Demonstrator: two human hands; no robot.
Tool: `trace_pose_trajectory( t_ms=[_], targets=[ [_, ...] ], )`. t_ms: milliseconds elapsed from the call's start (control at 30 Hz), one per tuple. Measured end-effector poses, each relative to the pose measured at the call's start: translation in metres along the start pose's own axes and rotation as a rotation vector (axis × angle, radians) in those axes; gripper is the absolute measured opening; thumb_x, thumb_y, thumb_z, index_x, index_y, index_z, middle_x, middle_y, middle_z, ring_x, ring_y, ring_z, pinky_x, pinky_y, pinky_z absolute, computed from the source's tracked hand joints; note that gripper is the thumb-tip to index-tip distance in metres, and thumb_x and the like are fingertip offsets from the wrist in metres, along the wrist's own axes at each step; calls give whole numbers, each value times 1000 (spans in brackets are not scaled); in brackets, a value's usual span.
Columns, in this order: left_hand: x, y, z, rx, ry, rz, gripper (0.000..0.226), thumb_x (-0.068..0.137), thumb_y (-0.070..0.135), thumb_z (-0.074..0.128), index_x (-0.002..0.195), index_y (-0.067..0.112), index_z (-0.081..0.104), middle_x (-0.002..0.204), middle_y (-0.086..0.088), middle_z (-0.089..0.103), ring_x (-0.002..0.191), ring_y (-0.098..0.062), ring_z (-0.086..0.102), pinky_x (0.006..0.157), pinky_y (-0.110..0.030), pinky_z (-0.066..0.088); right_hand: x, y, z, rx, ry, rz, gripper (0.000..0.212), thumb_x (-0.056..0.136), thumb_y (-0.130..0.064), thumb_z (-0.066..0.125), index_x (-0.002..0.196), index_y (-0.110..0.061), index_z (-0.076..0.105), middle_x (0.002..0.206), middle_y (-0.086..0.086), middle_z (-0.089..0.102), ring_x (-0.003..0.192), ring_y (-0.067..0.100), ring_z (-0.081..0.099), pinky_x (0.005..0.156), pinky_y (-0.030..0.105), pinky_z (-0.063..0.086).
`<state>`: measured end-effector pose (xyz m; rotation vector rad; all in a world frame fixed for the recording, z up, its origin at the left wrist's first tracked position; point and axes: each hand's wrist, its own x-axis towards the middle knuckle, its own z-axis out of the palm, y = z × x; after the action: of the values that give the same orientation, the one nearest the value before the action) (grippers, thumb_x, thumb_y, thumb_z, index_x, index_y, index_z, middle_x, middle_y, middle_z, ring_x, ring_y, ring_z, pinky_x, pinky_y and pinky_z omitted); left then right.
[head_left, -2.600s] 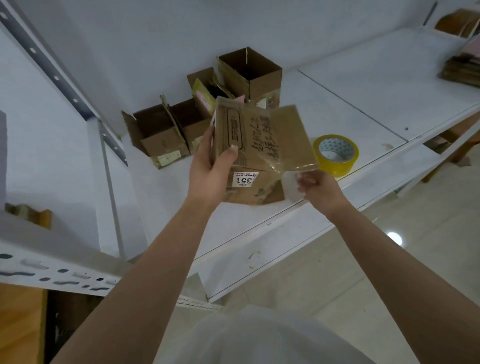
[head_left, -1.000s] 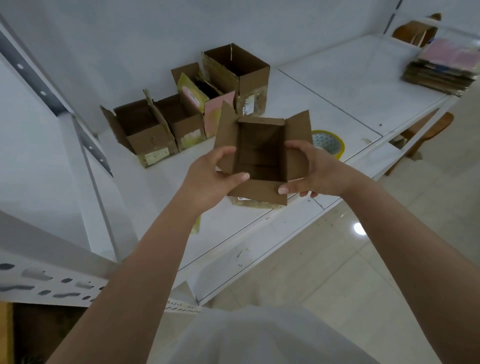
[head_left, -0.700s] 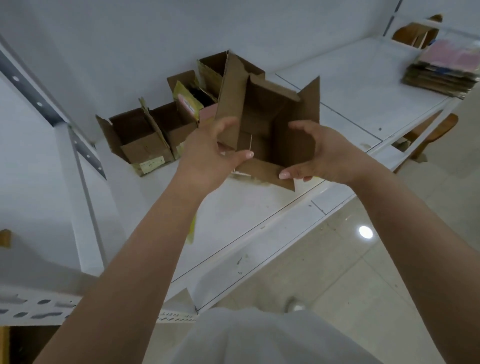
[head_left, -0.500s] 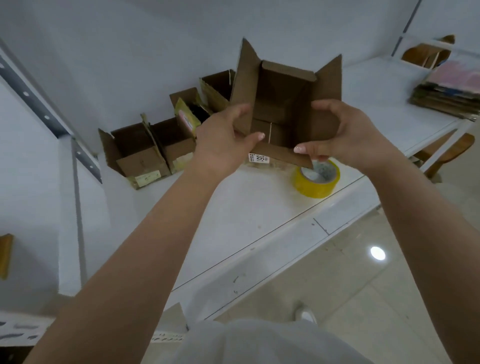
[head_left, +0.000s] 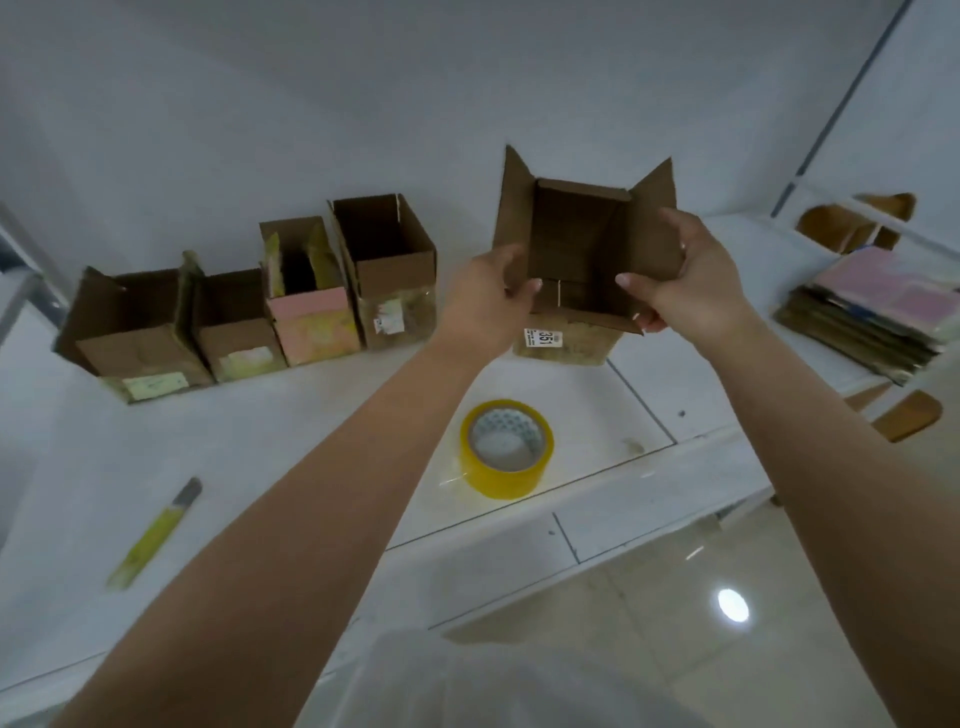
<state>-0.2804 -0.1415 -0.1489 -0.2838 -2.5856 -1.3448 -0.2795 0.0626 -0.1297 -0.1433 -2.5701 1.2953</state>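
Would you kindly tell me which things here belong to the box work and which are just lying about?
In hand: open cardboard box, gripped by left hand and right hand.
Lying about: yellow tape roll, yellow knife, row of four open boxes, stack of flat cardboard.

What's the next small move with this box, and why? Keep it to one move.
Likely set the open box down on the shelf, closing up to the row of four open boxes. The left hand and right hand grip its side flaps, it's upright, and a gap separates it from that row.
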Motion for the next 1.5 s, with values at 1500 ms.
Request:
trace_pose_trajectory(
  t_ms=[1500],
  targets=[
    [78, -122, -77, 979, 17, -159, 38, 99, 9, 47, 123, 35, 61, 101, 3, 69, 111, -25, 57, 118, -59, -3, 108, -9, 163, -188, -353, -130, 27, 93, -16, 62, 120, -13, 65, 122, 9, 63, 109, 20, 56, 83, 20, 35]
  ],
)
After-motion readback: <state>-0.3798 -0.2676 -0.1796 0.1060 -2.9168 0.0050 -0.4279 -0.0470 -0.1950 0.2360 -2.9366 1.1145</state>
